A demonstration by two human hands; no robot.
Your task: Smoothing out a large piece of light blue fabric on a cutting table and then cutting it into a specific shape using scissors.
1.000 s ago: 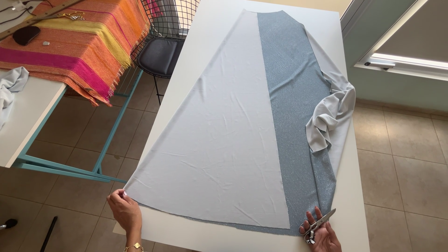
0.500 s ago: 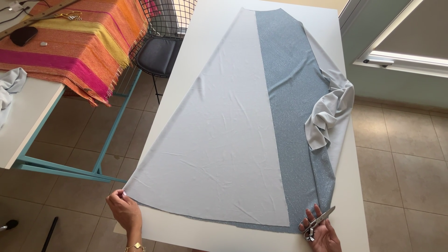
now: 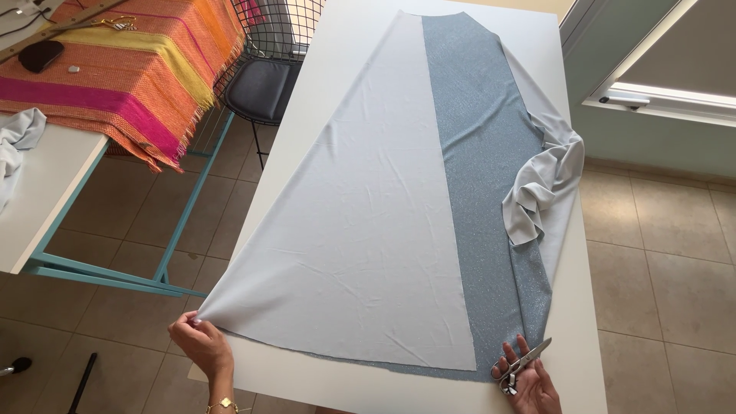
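Left hand (image 3: 201,343) pinches the lower-left corner of the pale grey, thin, limp fabric panel (image 3: 360,230); right hand (image 3: 529,379), fingers closed through silver scissors (image 3: 523,363), rests lower right. Likely slippery; best held at edges.

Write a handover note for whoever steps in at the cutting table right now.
Left hand: pinching the near left corner of the pale fabric, no tool in it.
Right hand: holding scissors at the near right corner, blades pointing away over the sparkly blue fabric.
Layout: pale piece lies flat on the blue one, on the white table; a loose pale fold is bunched at the right edge.
Done: layers spread and mostly smooth.
Left: no fresh cut line can be seen at the scissors; the bunched fold remains unflattened.
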